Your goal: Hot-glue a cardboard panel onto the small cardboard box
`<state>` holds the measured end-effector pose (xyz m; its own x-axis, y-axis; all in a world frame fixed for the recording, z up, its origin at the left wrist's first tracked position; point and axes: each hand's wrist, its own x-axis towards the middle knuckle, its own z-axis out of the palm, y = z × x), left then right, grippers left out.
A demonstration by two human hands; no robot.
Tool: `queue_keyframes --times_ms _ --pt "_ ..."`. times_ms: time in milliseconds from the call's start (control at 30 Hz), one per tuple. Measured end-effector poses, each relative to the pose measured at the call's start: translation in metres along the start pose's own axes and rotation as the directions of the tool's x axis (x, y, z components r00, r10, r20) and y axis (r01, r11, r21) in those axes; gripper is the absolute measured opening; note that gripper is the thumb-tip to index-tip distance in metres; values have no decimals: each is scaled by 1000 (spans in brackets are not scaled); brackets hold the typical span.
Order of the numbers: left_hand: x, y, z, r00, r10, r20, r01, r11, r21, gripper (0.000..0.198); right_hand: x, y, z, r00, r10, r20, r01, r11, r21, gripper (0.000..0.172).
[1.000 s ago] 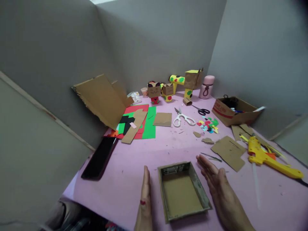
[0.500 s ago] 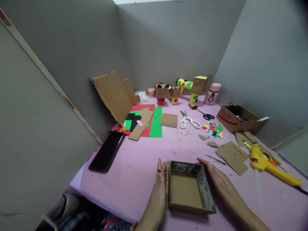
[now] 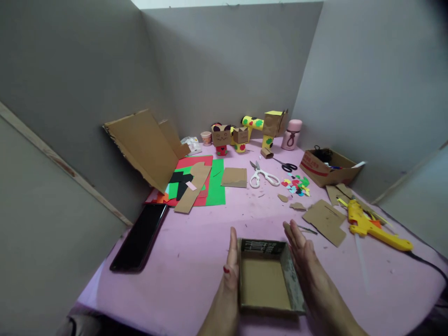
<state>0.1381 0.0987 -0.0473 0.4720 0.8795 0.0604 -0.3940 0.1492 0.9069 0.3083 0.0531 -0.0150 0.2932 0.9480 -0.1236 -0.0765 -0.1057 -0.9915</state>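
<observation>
Shallow cardboard tray (image 3: 265, 284) sits open side up on the pink table (image 3: 196, 242), at the near edge, straight in front of me. My left hand (image 3: 229, 275) stands on edge, flat, fingers straight and together, palm against the tray's left wall. My right hand (image 3: 310, 270) is likewise flat and extended along the right wall. Neither hand is curled round anything; the tray is only flanked by the two palms. Just past my right fingertips: loose cardboard offcuts (image 3: 325, 218), then a yellow glue gun (image 3: 371, 227). Left, well apart: a dark phone (image 3: 140, 237). Farther back: white scissors (image 3: 263, 176), coloured paper sheets (image 3: 210, 184)
</observation>
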Motion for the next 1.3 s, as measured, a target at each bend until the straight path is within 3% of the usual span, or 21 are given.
queue_keyframes --times_ms 233,367,467,633,767,967,1133,1233,1300 --pt "1 2 15 997 -1 -78 8 995 99 101 3 0 6 994 15 109 -4 994 -105 74" --pt "2 4 25 986 21 -162 -8 997 80 109 10 8 2 994 10 111 4 991 -131 77" --pt "4 3 25 986 -12 -165 21 998 53 111 9 10 4 995 24 100 -11 992 -129 76" --pt "-1 12 27 985 -3 -174 21 994 104 105 8 13 5 997 40 71 -33 994 -108 77" --pt "-8 24 34 985 -46 -168 70 987 142 88 12 16 5 997 41 69 -38 998 -49 78" --pt "-11 27 37 970 -21 -240 70 978 196 75 2 -3 14 999 23 48 -21 999 -34 69" --pt "-8 23 36 968 -31 -250 77 981 177 75 0 -10 15 998 38 48 -38 999 -3 79" --pt "-8 26 34 976 -47 -213 74 990 121 79 1 -14 13 995 74 66 -78 995 58 78" --pt "-8 32 32 973 -48 -224 68 994 81 77 0 -21 10 995 85 59 -86 996 9 77"
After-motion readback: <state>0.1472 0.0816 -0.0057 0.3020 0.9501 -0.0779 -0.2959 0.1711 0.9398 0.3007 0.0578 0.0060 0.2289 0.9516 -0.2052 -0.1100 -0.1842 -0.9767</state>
